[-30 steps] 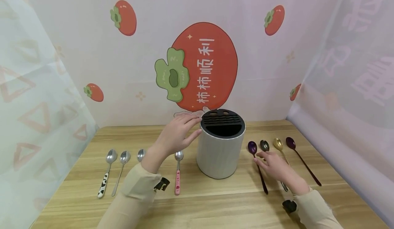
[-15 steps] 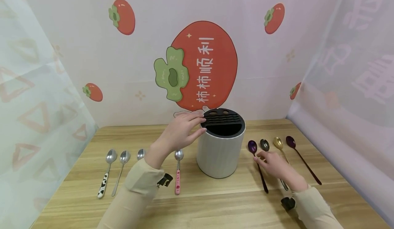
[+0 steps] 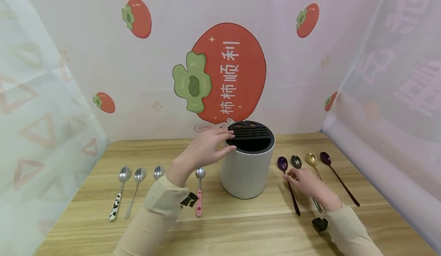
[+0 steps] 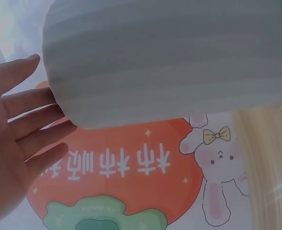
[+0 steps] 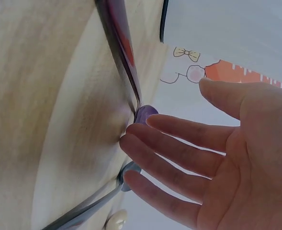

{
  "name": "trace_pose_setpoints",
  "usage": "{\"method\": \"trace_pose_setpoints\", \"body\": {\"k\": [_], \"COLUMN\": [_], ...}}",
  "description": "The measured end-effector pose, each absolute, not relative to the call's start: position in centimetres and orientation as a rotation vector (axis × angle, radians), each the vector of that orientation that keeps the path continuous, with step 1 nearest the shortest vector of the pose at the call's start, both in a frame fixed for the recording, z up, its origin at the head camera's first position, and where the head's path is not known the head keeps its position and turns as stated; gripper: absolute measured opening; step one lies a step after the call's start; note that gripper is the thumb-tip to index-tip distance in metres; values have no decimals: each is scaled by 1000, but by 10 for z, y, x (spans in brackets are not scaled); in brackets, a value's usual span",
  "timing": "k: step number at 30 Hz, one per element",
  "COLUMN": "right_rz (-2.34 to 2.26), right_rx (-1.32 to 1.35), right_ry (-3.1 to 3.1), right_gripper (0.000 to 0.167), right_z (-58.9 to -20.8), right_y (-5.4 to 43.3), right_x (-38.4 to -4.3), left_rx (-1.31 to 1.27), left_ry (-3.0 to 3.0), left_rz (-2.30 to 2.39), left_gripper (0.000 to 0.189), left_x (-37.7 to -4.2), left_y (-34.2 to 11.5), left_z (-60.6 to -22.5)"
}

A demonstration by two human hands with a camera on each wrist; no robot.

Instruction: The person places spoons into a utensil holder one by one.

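A white cylindrical holder [image 3: 245, 175] with a slotted black lid [image 3: 249, 133] stands mid-table. My left hand [image 3: 204, 149] reaches over the lid's left edge, fingers extended; in the left wrist view its fingertips [image 4: 66, 122] come close to the holder's top end, and contact is unclear. My right hand [image 3: 306, 181] hovers over the spoons on the right, thumb apart from the loosely bent fingers and nothing between them. Nearest to it are a purple spoon [image 3: 292, 198] and a dark grey spoon [image 3: 296, 162], its handle partly hidden by the hand.
Further right lie a gold spoon [image 3: 311, 159] and a dark purple spoon [image 3: 341, 180]. On the left are spoons with a cow-print handle [image 3: 116, 206], a plain silver one [image 3: 139, 175], another [image 3: 159, 172] partly behind my arm, and a pink-handled one [image 3: 199, 202]. A printed backdrop [image 3: 165, 57] rises behind.
My left hand has moved right, a little further over the lid. The right hand has shifted only slightly, its fingers a bit more bent. The spoons and holder stay in place.
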State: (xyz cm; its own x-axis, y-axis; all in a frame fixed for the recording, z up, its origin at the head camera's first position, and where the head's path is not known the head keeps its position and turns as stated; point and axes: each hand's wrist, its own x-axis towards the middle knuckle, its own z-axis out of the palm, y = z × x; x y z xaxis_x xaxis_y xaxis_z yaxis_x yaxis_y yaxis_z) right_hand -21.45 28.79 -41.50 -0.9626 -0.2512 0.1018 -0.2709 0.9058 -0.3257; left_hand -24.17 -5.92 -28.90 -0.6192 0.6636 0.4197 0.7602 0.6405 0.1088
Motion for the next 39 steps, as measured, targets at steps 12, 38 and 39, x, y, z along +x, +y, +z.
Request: {"method": "trace_pose_setpoints", "body": {"k": [12, 38, 39], "right_rz": [466, 537, 539], "right_rx": [430, 377, 373], "right_ry": [-2995, -3076, -3082], "right_gripper": [22, 16, 16], "right_z": [-419, -416, -416], "right_y": [290, 289, 289], "right_x": [-224, -235, -236], "left_rx": [-1147, -1114, -1105], "left_ry": [-2555, -2604, -2612], "left_rz": [-437, -582, -582], "left_gripper": [42, 42, 42], "left_x": [-243, -241, -241], "left_y": [-55, -54, -54], "left_z": [-290, -284, -284]}}
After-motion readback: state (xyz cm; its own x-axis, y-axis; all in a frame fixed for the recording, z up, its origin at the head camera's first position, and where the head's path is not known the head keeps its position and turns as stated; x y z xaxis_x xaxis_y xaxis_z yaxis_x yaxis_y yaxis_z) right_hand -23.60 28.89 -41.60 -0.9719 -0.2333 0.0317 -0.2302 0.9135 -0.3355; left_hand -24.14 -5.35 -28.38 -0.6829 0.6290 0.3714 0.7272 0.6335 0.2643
